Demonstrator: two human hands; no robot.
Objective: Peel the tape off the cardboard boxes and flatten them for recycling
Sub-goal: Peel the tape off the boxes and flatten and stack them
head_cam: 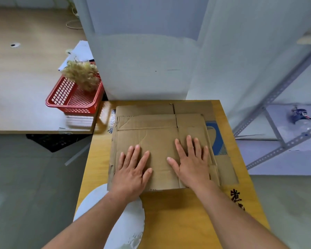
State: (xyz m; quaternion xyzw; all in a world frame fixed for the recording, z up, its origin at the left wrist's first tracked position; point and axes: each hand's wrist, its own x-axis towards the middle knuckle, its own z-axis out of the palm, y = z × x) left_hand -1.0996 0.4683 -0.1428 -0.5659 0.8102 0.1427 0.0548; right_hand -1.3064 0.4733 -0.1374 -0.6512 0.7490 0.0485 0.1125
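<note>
While I watch through the head camera, the flattened brown cardboard box (151, 135) lies mid-desk on the yellow wooden desk (178, 216), reaching from under the palms almost to the far edge. The left hand (133, 169) and right hand (192, 164) press its near half side by side, fingers straight and spread, gripping nothing. Beneath it, a second flat cardboard sheet with blue print (215, 135) shows toward the desk's right edge. The creased flaps lie beyond the fingertips, so I judge the next press goes forward, with the right hand nearer the lengthwise fold. Leftover tape I cannot make out.
</note>
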